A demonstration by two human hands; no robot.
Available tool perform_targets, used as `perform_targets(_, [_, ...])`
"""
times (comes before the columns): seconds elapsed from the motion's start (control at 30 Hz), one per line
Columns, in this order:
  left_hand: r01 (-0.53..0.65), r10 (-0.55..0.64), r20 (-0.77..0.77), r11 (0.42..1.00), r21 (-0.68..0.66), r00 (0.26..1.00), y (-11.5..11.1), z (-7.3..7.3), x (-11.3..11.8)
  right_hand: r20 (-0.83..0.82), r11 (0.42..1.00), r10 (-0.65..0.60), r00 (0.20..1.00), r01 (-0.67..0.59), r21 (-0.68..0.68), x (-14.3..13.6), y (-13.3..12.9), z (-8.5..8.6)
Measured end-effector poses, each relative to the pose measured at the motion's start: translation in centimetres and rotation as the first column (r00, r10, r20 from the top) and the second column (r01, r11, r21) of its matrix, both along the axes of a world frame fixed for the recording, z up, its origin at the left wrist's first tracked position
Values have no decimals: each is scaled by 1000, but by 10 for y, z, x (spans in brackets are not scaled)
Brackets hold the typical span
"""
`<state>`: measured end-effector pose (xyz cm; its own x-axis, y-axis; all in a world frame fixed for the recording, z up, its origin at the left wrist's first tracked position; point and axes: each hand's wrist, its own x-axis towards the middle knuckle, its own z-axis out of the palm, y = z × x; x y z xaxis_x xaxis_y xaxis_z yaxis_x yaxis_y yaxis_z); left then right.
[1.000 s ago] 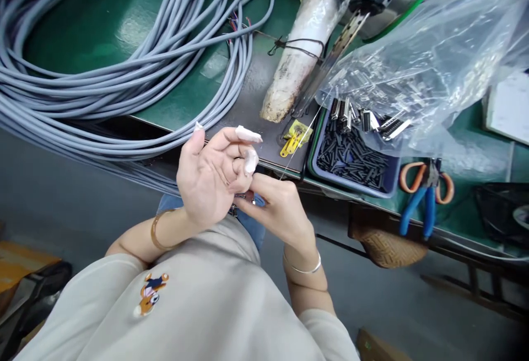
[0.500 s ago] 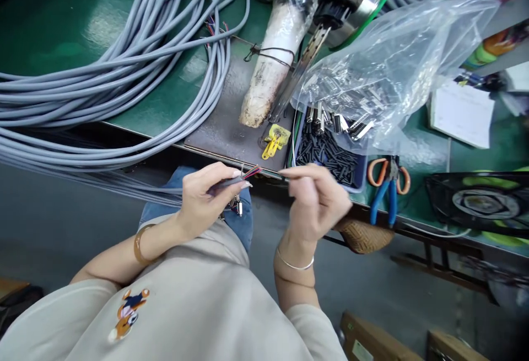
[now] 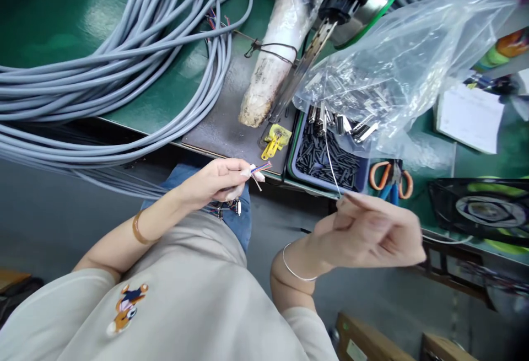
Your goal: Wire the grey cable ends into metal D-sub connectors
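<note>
And there was the left hand (image 3: 225, 180), out over the lap just in front of the bench edge, its thumb and fingers pressed together on a bundle of thin multicoloured wires (image 3: 261, 169), the loose ends poking out past the fingertips towards the right! Just below that hand, small silver-and-black connectors (image 3: 237, 206) showed over the blue-clad leg (image 3: 243, 231).

Across to the right hand (image 3: 372, 231), well apart from the left, at the bench edge close to the orange-and-blue pliers (image 3: 395, 182). Its fingers were curled in, blurred; a thin white strand (image 3: 332, 163) ran down to its edge, though whether they pinched it, one could not tell.

Behind that strand, the blue rectangular plastic tray (image 3: 295, 165) held short black tubes (image 3: 326, 157), with a clear plastic bag (image 3: 417, 69) of metal connectors spilling over its rear. Left of the tray, a flat yellow piece (image 3: 273, 141) lay on the dark grey board (image 3: 219, 124), near the blackened tip of a white plastic-wrapped cylinder (image 3: 270, 69). And over on the left, long loops of grey round cable (image 3: 136, 80) swept across the green tabletop (image 3: 49, 30)!
</note>
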<state>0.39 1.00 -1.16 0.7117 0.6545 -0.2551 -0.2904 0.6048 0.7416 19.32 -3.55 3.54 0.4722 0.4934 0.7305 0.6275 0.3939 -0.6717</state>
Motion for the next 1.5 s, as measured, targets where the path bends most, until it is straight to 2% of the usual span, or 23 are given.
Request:
perform_targets(0.07, [-61, 61, -1, 997, -49, 998, 0, 3, -3, 58, 978, 63, 996, -50, -205, -6, -4, -2])
perform_targets(0.13, [-98, 97, -22, 992, -76, 995, -2, 9, -4, 74, 918, 166, 983, -127, -377, -10, -5, -6])
perform_targets(0.23, [-165, 159, -78, 984, -69, 984, -3, 17, -3, -2, 839, 281, 960, -247, -485, -17, -2, -11])
perform_targets(0.37, [-204, 203, -129, 979, 5, 971, -3, 20, -3, -165, 734, 392, 905, -416, -536, -24, 2, -16])
perform_targets(0.47, [-186, 197, -153, 979, 86, 968, -4, 18, -4, -246, 675, 405, 881, -469, -570, -27, 4, -18])
perform_targets(0.77, [-194, 281, -252, 927, 322, 926, -10, 11, -6, -337, 632, 407, 849, -529, -567, -27, 8, -20])
perform_targets(0.93, [-161, 314, -303, 885, 438, 900, -10, 12, -7, -315, 619, 404, 859, -511, -597, -23, 8, -20])
perform_targets(1.03, [-116, 384, -347, 796, 594, 856, -10, 9, -6, -228, 633, 432, 873, -473, -613, -22, 8, -20])
perform_targets(1.13, [-55, 526, -353, 611, 790, 774, -12, 2, -3, 17, 712, 441, 897, -338, -615, -24, 8, -20])
perform_targets(1.2, [-16, 617, -330, 487, 873, 714, -14, -3, -1, 140, 757, 418, 898, -260, -599, -27, 7, -21])
perform_targets(1.23, [-17, 649, -310, 446, 895, 695, -15, -4, 1, 143, 763, 410, 901, -252, -596, -28, 7, -22])
perform_targets(1.27, [-32, 667, -294, 430, 902, 685, -17, -5, 2, 106, 756, 406, 908, -268, -597, -28, 6, -23])
perform_targets(1.3, [-60, 673, -285, 440, 896, 683, -18, -4, 3, 40, 741, 406, 913, -304, -599, -28, 6, -23])
perform_targets(1.33, [-97, 666, -284, 473, 876, 689, -19, -2, 4, -39, 721, 408, 912, -348, -599, -28, 5, -23])
perform_targets(1.4, [-159, 617, -316, 591, 791, 721, -19, 3, 4, -175, 694, 393, 903, -416, -588, -27, 5, -24])
perform_targets(1.5, [-211, 504, -339, 752, 624, 794, -17, 11, 2, -269, 714, 328, 906, -424, -557, -24, 4, -26])
